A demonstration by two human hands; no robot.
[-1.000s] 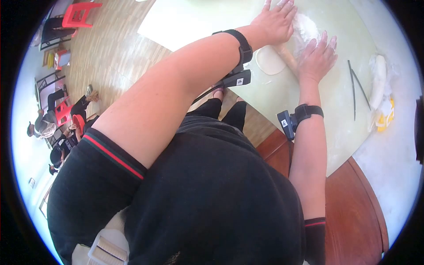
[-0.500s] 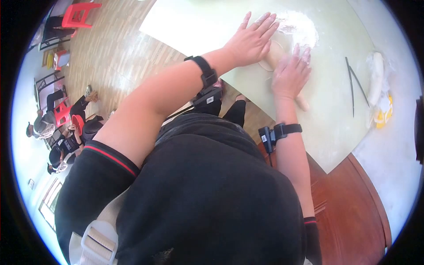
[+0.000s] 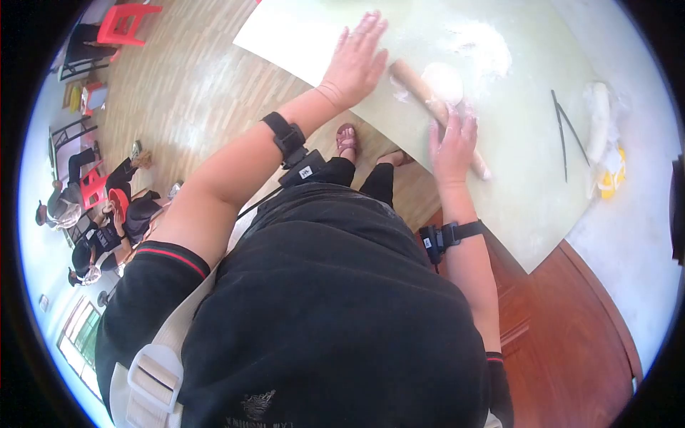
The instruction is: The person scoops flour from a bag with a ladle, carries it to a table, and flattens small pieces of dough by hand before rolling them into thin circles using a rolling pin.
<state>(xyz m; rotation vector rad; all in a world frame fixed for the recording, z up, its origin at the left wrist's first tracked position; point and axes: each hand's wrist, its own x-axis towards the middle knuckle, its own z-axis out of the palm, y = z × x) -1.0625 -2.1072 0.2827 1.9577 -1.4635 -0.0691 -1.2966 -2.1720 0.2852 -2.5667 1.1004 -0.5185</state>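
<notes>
My left hand is open, its fingers slightly apart, to the left of a wooden rolling pin and off it. Floury fingers of my right hand stretch over the lower part of the pin, lying on it without wrapping round it. A flat, round piece of pale dough touches or lies close to the pin's upper right side. Loose white flour is spread beyond the dough on a pale green mat.
Two thin dark sticks lie on the mat at the right. Beside them is a long pale roll in clear plastic, with a yellow-and-white packet. Seated people and a red stool are at the far left.
My left hand has lifted off the rolling pin and moved left. My right hand has shifted down and slightly left. The pin and the round dough now show more fully.
</notes>
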